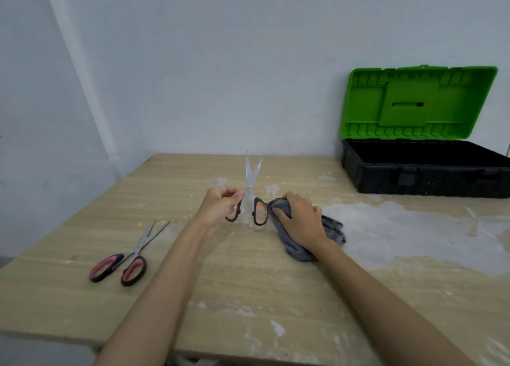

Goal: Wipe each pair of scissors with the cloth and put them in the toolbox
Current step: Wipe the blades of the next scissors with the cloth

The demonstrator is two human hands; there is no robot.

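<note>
Your left hand [220,205] pinches the orange-handled steel scissors [252,197], blades parted, pointing to 12 o'clock. Your right hand [300,219] clutches the crumpled grey cloth [331,227] on the table. Bring the cloth up and wipe away from the edges. Pink-handled scissors [124,260] wait at 9. The open green-lidded black plastic toolbox [419,172], at 2 o'clock, looks empty.

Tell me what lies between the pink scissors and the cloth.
In the head view, the left hand holding the orange scissors upright lies between the pink scissors and the cloth; otherwise bare table.

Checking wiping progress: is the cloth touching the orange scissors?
Cannot tell: in the head view the cloth edge sits right beside the orange scissors handle.
</note>
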